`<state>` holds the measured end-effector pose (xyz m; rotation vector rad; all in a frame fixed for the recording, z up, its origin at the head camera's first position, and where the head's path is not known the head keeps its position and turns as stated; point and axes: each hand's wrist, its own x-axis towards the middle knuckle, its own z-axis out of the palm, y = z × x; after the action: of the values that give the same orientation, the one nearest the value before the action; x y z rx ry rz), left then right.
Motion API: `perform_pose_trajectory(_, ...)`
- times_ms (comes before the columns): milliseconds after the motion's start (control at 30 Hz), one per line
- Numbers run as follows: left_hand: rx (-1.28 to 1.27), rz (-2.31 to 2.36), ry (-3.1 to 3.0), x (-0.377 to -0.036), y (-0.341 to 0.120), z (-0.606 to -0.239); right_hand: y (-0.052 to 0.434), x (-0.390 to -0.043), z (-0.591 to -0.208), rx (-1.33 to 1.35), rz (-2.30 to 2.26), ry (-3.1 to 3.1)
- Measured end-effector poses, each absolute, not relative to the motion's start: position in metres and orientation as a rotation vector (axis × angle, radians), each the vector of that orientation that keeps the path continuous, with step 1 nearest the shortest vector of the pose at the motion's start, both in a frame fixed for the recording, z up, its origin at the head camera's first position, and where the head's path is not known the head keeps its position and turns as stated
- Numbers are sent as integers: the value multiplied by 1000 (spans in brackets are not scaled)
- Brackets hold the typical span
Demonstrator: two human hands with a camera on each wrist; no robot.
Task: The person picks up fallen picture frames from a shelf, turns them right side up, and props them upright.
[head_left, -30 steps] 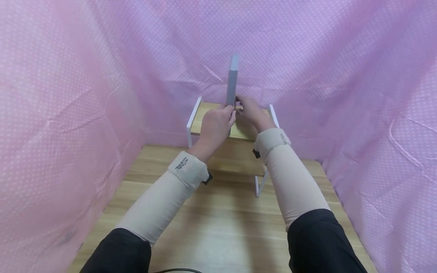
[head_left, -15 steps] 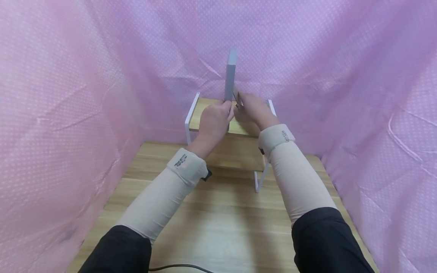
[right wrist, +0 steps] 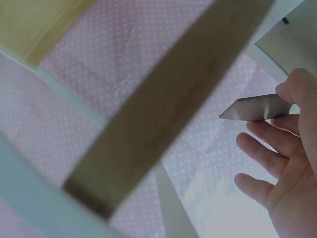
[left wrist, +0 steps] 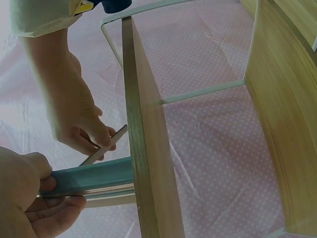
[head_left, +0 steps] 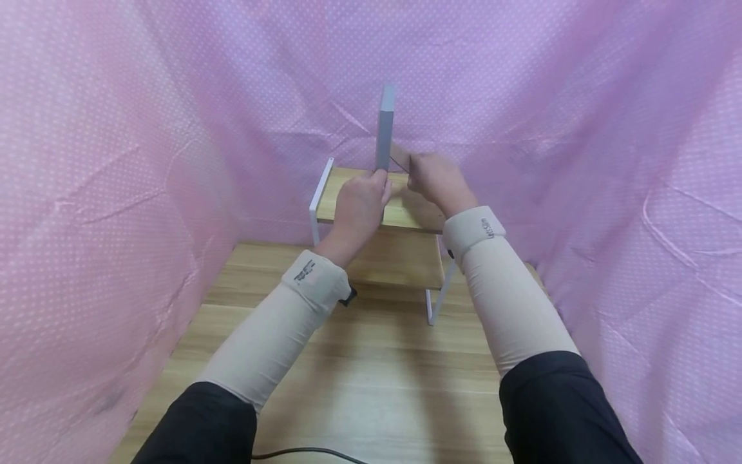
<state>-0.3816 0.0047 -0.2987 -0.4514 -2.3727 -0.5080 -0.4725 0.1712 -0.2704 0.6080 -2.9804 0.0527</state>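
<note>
A grey picture frame (head_left: 385, 132) stands upright on the top board of a small shelf, its narrow edge towards me. My left hand (head_left: 359, 203) grips that edge low down; in the left wrist view, thumb and fingers pinch the layered edge (left wrist: 96, 177). To the right of the frame, my right hand (head_left: 437, 180) pinches a thin flat stand leg (head_left: 400, 156) that slants out from the frame's back. In the right wrist view the leg (right wrist: 255, 108) has an angled tip, and the frame's backing (right wrist: 302, 44) shows a small black clip. Where leg meets frame is hidden.
The shelf (head_left: 406, 254) has two wooden boards and white metal side frames (head_left: 323, 187). It stands on a wooden tabletop (head_left: 359, 386). Pink dotted cloth (head_left: 493, 77) hangs behind and on both sides. A dark cable (head_left: 307, 450) crosses the front edge.
My right hand has moved right, away from the frame, and the stand leg has swung out with it. My left hand keeps its grip, and the frame stays upright.
</note>
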Motion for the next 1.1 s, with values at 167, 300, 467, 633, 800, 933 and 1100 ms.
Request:
perform_pose_trajectory(167, -442, -508, -2378, -386, 3, -299, 172, -474, -265, 591, 12, -2967)
perform_pose_trajectory(300, -428, -503, -2378, -388, -1, -301, 168, -476, -264, 564, 2, -2961)
perform_pose_trajectory(467, -425, -492, -2375, -389, -3, -303, 166, -476, -267, 577, 11, -2975)
perform_pose_trajectory(633, -456, -448, -2368, -388, 0, -302, 170, -475, -270, 565, 30, -2979)
perform_pose_trajectory(800, -485, -282, -2368, -385, 6, -303, 177, -474, -275, 607, 66, -2918)
perform_pose_trajectory(933, -523, -141, -2368, -385, 12, -304, 183, -471, -283, 650, 177, -2866)
perform_pose_trajectory(1100, -522, -45, -2352, -383, 15, -304, 186, -464, -296, 637, 318, -2827)
